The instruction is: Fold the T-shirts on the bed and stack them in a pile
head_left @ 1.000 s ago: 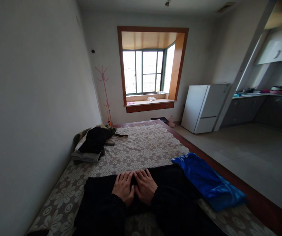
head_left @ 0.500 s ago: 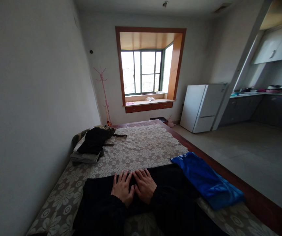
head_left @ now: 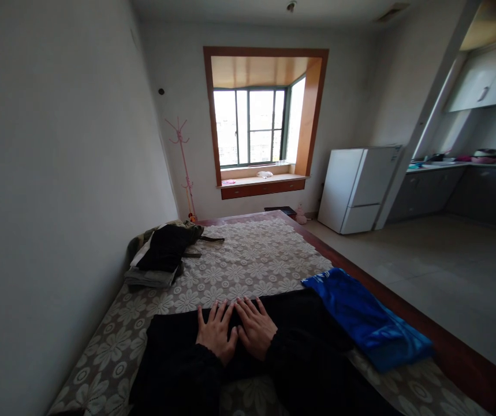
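1. Hands lie side by side, palms down, on a black garment (head_left: 299, 329) spread across the near end of the bed (head_left: 252, 260). The left hand (head_left: 216, 334) and the right hand (head_left: 255, 328) almost touch at the thumbs.

2. Both hands are flat and open, gripping nothing; the fingers point toward the far end of the bed and press on the cloth.

3. Against the picture of a second ago, the left hand's fingers are spread wider now, and the right hand's have fanned out a little too. Neither hand has travelled from its spot.

4. The black garment has not shifted in that time. Its far edge runs across the bed just beyond the fingertips. I judge the hands to be pressing or smoothing the cloth in place, not lifting it.

5. A blue cloth (head_left: 366, 320) lies along the bed's right edge, its near-left part touching or overlapping the black garment; which lies on top I cannot tell.

6. A pile of dark and grey clothes (head_left: 161, 254) sits by the bed's left edge, near the wall and well apart from the hands.

7. The floral lace cover of the bed shows bare between the pile and the black garment.
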Motion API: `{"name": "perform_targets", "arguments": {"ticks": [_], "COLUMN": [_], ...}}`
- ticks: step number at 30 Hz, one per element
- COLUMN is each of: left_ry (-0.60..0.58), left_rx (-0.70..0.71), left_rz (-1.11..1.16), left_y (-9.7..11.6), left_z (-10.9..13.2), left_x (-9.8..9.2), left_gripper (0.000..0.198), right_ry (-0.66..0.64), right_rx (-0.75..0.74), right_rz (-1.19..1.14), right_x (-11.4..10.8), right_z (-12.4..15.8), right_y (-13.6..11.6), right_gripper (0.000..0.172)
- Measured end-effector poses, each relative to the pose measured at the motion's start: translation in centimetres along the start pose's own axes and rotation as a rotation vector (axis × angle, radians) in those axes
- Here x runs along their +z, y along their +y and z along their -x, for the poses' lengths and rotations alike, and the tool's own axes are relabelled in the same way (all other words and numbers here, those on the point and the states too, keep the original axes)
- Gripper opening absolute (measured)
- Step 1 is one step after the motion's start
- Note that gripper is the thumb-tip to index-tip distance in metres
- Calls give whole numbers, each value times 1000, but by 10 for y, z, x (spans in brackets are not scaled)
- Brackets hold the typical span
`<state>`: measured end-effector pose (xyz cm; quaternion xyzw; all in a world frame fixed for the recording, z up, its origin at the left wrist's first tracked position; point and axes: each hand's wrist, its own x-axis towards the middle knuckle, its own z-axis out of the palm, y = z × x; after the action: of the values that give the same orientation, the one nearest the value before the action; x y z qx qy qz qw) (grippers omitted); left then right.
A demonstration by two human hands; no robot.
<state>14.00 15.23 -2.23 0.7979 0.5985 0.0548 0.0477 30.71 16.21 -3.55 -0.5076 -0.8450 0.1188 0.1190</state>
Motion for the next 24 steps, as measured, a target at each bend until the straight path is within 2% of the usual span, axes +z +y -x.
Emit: {"name": "perform_targets", "arguments": {"ticks": [11,24], "left_ry": [-7,1], "left_rx": [11,11], "left_rz": [19,-6], "left_y": [0,-1], "left_z": [1,0], "left_x": [-4,-1], "left_gripper": [66,66], "right_ry": [-5,-14], "right_rx": [2,0], "right_rz": [5,5], "right_x": [-1,-1], "right_z": [0,0], "right_y": [-1,0], "right_gripper": [68,68]}}
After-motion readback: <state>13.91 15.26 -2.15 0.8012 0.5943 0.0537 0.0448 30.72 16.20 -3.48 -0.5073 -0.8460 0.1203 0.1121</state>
